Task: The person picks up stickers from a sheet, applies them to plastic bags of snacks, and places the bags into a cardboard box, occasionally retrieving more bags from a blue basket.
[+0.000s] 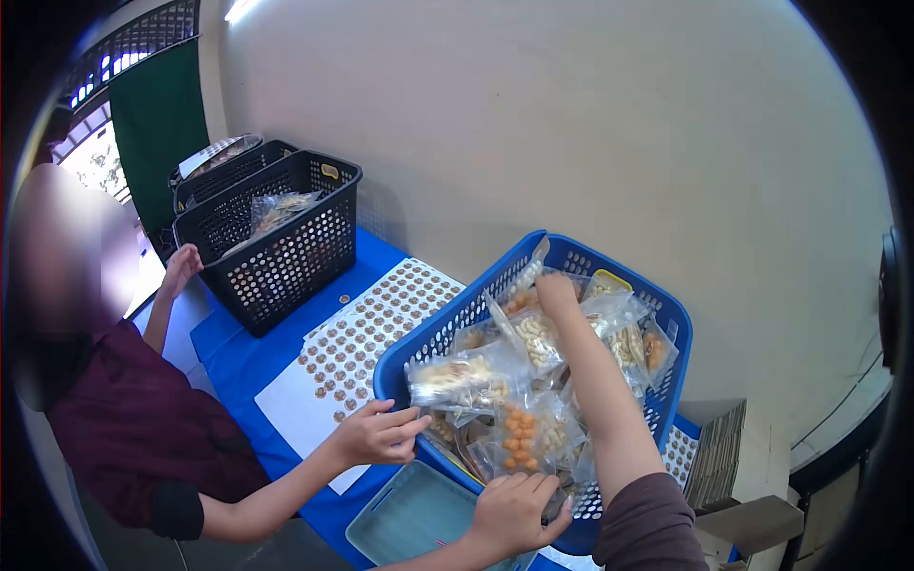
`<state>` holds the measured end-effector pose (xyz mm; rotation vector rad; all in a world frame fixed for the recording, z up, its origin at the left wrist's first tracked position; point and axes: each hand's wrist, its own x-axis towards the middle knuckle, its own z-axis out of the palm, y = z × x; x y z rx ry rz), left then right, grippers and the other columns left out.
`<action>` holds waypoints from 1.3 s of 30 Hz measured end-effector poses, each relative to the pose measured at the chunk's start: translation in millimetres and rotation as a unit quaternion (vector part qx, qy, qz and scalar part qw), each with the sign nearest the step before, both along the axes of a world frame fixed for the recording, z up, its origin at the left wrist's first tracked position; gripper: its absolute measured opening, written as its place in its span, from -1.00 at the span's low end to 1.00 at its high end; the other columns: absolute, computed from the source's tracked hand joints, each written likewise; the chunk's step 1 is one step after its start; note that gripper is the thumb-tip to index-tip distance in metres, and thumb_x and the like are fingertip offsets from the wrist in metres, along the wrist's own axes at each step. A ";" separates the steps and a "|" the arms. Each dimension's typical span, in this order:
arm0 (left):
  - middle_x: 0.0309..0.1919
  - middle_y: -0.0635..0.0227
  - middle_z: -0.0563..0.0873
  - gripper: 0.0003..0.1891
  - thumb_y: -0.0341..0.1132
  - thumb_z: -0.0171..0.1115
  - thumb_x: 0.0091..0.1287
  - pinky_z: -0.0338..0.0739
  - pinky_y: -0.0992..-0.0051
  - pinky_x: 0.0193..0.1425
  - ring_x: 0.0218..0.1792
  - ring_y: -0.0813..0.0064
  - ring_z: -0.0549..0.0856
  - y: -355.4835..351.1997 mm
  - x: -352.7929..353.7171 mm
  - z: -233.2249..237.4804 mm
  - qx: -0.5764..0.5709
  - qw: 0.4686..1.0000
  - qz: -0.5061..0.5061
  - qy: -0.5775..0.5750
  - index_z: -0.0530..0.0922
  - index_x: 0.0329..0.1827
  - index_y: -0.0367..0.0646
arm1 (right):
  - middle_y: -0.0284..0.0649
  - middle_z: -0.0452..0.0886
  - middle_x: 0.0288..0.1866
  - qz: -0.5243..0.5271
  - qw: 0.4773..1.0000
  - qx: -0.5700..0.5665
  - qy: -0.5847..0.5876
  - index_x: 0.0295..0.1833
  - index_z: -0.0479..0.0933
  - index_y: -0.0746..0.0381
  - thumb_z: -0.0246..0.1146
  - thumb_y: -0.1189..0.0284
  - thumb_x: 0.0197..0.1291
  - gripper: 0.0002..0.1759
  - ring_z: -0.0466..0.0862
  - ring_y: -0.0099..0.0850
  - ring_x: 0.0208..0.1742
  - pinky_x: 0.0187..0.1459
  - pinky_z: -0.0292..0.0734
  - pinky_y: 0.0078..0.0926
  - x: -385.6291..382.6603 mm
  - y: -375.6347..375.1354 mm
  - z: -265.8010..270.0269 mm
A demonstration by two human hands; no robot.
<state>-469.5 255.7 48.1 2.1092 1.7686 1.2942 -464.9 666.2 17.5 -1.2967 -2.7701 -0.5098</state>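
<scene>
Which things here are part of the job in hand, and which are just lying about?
In use: blue basket, snack packets inside it, right hand reaching among them, left hand at its near rim, co-worker's hand at a packet.
Lying untouched: black baskets, sticker sheets, teal tray.

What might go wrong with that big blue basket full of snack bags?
1. The blue plastic basket sits tilted, heaped with clear snack packets; some may slide over the front rim that the left hand grips.
2. The right hand reaches into the pile and might knock packets loose.
3. A co-worker's hand is at the same basket's side; hands may bump.
</scene>
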 end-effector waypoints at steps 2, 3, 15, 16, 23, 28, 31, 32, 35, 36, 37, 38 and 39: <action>-0.51 0.42 0.64 -0.74 -0.06 0.21 0.15 0.44 0.43 -0.33 -0.46 0.40 0.63 0.4 -0.7 2.1 0.001 1.000 0.006 -0.004 0.60 -0.34 -0.06 | -0.06 0.69 -0.18 -0.005 1.000 -0.005 -0.009 -0.16 0.63 0.24 0.19 0.51 0.06 -0.79 0.69 -0.17 -0.07 -0.09 0.60 -0.27 12.8 -2.0 7.3; -0.52 0.40 0.64 -0.73 -0.05 0.20 0.15 0.45 0.43 -0.33 -0.46 0.40 0.63 -1.2 -0.3 3.9 -0.007 1.000 0.005 -0.007 0.60 -0.33 -0.06 | -0.04 0.70 -0.22 -0.017 1.000 -0.019 -0.016 -0.24 0.67 0.24 0.23 0.49 0.04 -0.83 0.70 -0.17 -0.09 -0.13 0.63 -0.26 20.1 -4.1 12.7; -0.54 0.33 0.64 -0.74 -0.07 0.18 0.17 0.48 0.31 -0.34 -0.44 0.28 0.66 -3.0 5.7 5.9 -0.036 0.999 0.012 0.019 0.61 -0.35 -0.08 | -0.01 0.69 -0.33 -0.053 0.975 -0.203 0.072 -0.26 0.68 0.30 0.38 0.18 0.06 -0.64 0.67 -0.15 -0.28 -0.19 0.53 -0.26 154.1 -80.2 182.6; -0.54 0.31 0.65 -0.74 -0.08 0.18 0.18 0.48 0.29 -0.33 -0.45 0.25 0.66 -2.9 5.2 8.7 -0.045 0.999 0.014 0.021 0.62 -0.37 -0.09 | -0.01 0.69 -0.33 -0.057 0.975 -0.202 0.073 -0.26 0.68 0.30 0.38 0.18 0.06 -0.64 0.67 -0.15 -0.28 -0.19 0.53 -0.26 161.2 -88.5 184.1; -0.60 0.14 0.63 -0.66 -0.05 0.12 0.22 0.47 0.20 -0.31 -0.51 0.12 0.64 -4.4 3.3 1.8 0.010 1.000 0.007 -0.002 0.59 -0.47 -0.16 | -0.17 0.45 -0.64 0.063 0.937 -0.225 0.258 -0.51 0.50 0.39 0.18 -0.02 0.29 -0.37 0.42 -0.38 -0.54 -0.40 0.38 -0.35 177.5 -185.1 176.1; -0.56 0.19 0.66 -0.70 -0.08 0.14 0.22 0.46 0.18 -0.32 -0.47 0.12 0.66 -5.9 3.1 6.0 -0.012 0.999 0.020 0.028 0.63 -0.42 -0.14 | -0.22 0.32 -0.79 0.012 0.952 -0.242 0.184 -0.62 0.45 0.40 0.26 -0.09 0.18 -0.29 0.24 -0.44 -0.69 -0.58 0.24 -0.37 168.2 -230.0 179.0; -0.58 0.18 0.66 -0.67 -0.07 0.13 0.22 0.49 0.19 -0.31 -0.48 0.12 0.66 -7.2 2.1 6.5 -0.004 0.999 0.014 0.033 0.62 -0.49 -0.15 | -0.13 0.43 -0.74 0.015 0.962 -0.234 0.139 -0.69 0.45 0.38 0.31 -0.25 -0.01 -0.19 0.44 -0.34 -0.64 -0.51 0.36 -0.30 168.6 -243.7 177.7; -0.59 0.17 0.67 -0.66 -0.07 0.13 0.23 0.50 0.19 -0.31 -0.49 0.12 0.67 -7.2 1.4 6.6 -0.010 0.999 0.011 0.043 0.62 -0.51 -0.15 | -0.11 0.49 -0.69 -0.015 0.957 -0.265 0.121 -0.69 0.47 0.37 0.32 -0.26 -0.04 -0.19 0.50 -0.32 -0.60 -0.47 0.41 -0.31 167.1 -249.3 179.4; -0.60 0.17 0.66 -0.65 -0.06 0.12 0.23 0.51 0.18 -0.30 -0.50 0.12 0.67 -6.9 3.4 7.9 0.001 1.000 0.011 -0.010 0.61 -0.54 -0.15 | -0.12 0.62 -0.50 0.021 0.948 -0.297 0.109 -0.49 0.55 0.34 0.31 -0.16 0.06 -0.33 0.64 -0.34 -0.39 -0.30 0.50 -0.35 172.4 -247.9 173.7; -0.60 0.17 0.66 -0.65 -0.06 0.12 0.23 0.51 0.18 -0.30 -0.50 0.12 0.67 -7.7 3.0 8.3 -0.001 1.000 0.008 -0.011 0.61 -0.54 -0.15 | -0.14 0.64 -0.44 0.045 0.934 -0.340 0.101 -0.41 0.57 0.34 0.30 -0.12 0.11 -0.37 0.67 -0.35 -0.32 -0.25 0.51 -0.37 176.4 -243.3 169.7; -0.61 0.17 0.66 -0.65 -0.07 0.13 0.23 0.51 0.18 -0.32 -0.50 0.11 0.66 -8.3 1.9 9.1 -0.019 1.000 0.009 0.009 0.61 -0.55 -0.15 | -0.16 0.65 -0.44 0.040 0.931 -0.350 0.098 -0.30 0.58 0.32 0.28 -0.03 0.17 -0.46 0.67 -0.38 -0.32 -0.23 0.51 -0.40 179.6 -237.3 165.8; -0.62 0.17 0.65 -0.65 -0.07 0.13 0.22 0.51 0.18 -0.33 -0.51 0.11 0.66 -8.7 1.3 10.1 -0.037 0.999 0.010 0.029 0.61 -0.55 -0.15 | -0.16 0.65 -0.44 0.035 0.930 -0.352 0.098 -0.30 0.58 0.32 0.28 -0.03 0.17 -0.46 0.67 -0.38 -0.32 -0.23 0.51 -0.40 181.8 -236.3 167.1; -0.62 0.17 0.65 -0.65 -0.07 0.13 0.22 0.51 0.18 -0.33 -0.51 0.11 0.66 -8.2 1.3 9.9 -0.040 0.999 0.007 0.027 0.61 -0.55 -0.15 | -0.15 0.66 -0.43 0.018 0.928 -0.358 0.106 -0.30 0.59 0.31 0.27 -0.01 0.18 -0.48 0.67 -0.36 -0.31 -0.22 0.51 -0.40 183.0 -235.2 169.7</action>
